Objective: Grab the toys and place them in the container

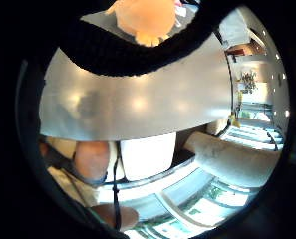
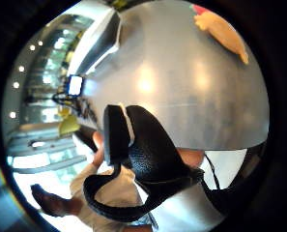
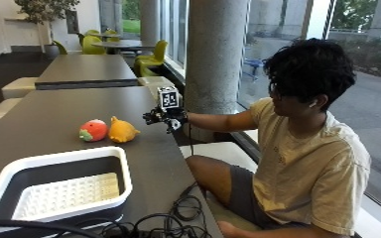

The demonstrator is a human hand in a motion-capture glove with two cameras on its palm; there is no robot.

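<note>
Outside view: a person in a pale yellow shirt [image 3: 309, 163] sat at the right side of a long dark table [image 3: 58, 111], right arm stretched out over it. The gloved right hand [image 3: 164, 118] hung above the tabletop, apart from everything on it, holding nothing. Fingers looked loosely curled and slack, though at this range I could not make them out one by one.

Two plush toys sat side by side, touching, on the table near the hand. The yellow-orange plush toy [image 3: 122, 130] was the nearer of the two to the glove; the red plush toy with a green patch [image 3: 93, 130] sat on its far side. Neither was in the container.

The container, a white-rimmed tub [image 3: 58, 159] with a perforated white insert [image 3: 68, 194] in its dark interior, stood at the near end of the table, well apart from the hand. A tangle of black cables [image 3: 151, 223] lay just beside it at the table's edge.

Little finger side palm view: the orange toy [image 1: 145, 17] showed beyond a black strap, resting on the grey table [image 1: 137, 99], not touched.

Thumb side palm view: the same toy [image 2: 222, 31] lay on the table [image 2: 181, 82], a sliver of red beside it.
</note>
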